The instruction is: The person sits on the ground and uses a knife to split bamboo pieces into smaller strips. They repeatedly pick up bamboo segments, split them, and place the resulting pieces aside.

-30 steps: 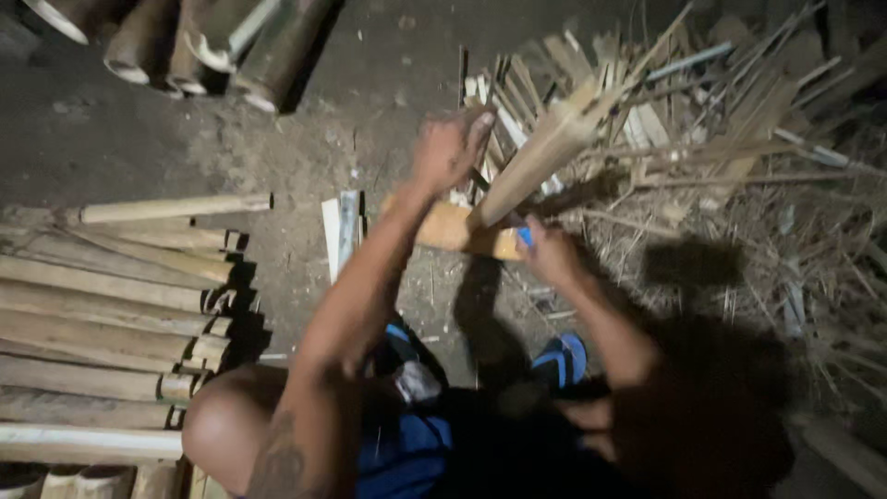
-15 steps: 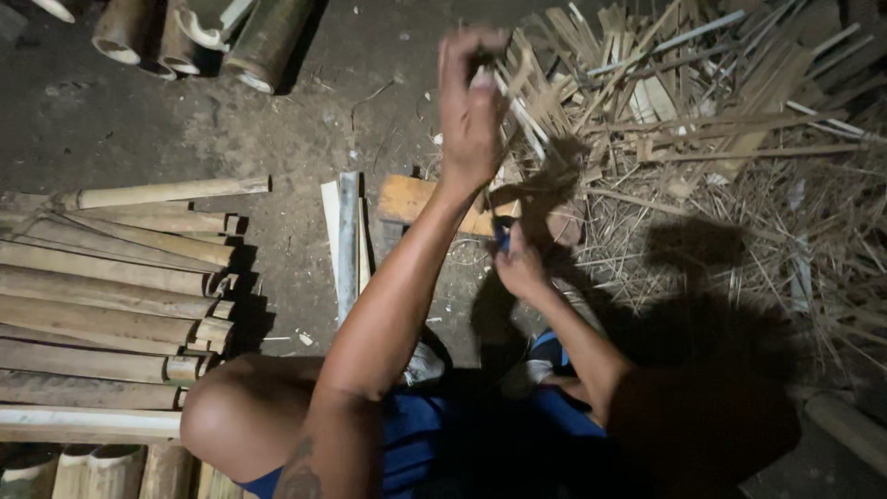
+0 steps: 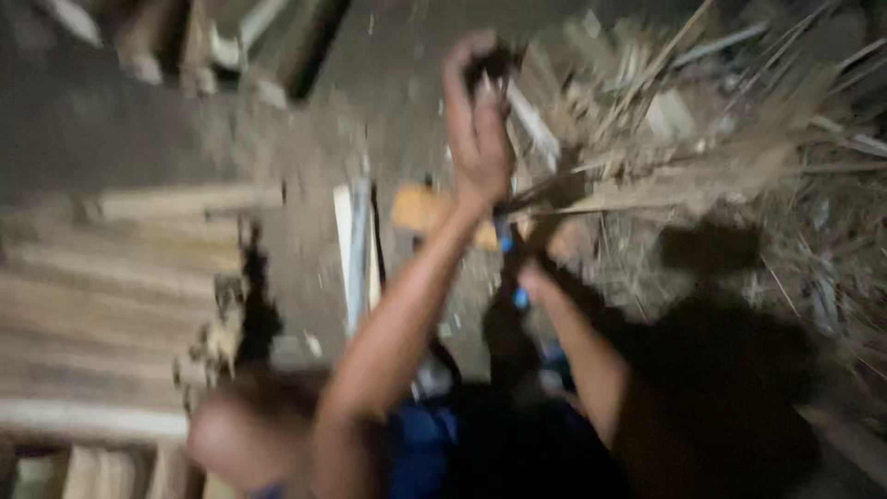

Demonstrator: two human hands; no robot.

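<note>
The picture is blurred by motion. My left hand (image 3: pixel 478 129) is raised high over the dirt floor, its fingers closed around a pale bamboo strip (image 3: pixel 531 125) that slants down to the right. Lower and in shadow, my right hand (image 3: pixel 543 266) grips a blue-handled tool (image 3: pixel 506 242) just beside a short wooden block (image 3: pixel 420 208) lying on the ground. What the tool's working end touches is hidden by blur and shadow.
A heap of split bamboo slivers (image 3: pixel 739 139) fills the right side. Whole bamboo poles (image 3: pixel 111 305) lie stacked on the left, with cut sections (image 3: pixel 231 46) at the top. A flat pale slat (image 3: pixel 356 249) lies by the block. My knee (image 3: pixel 249 434) is bottom left.
My left hand rose from the block area to high up, taking the bamboo strip with it. My right hand stayed low by the block. The view has shaken and blurred.
</note>
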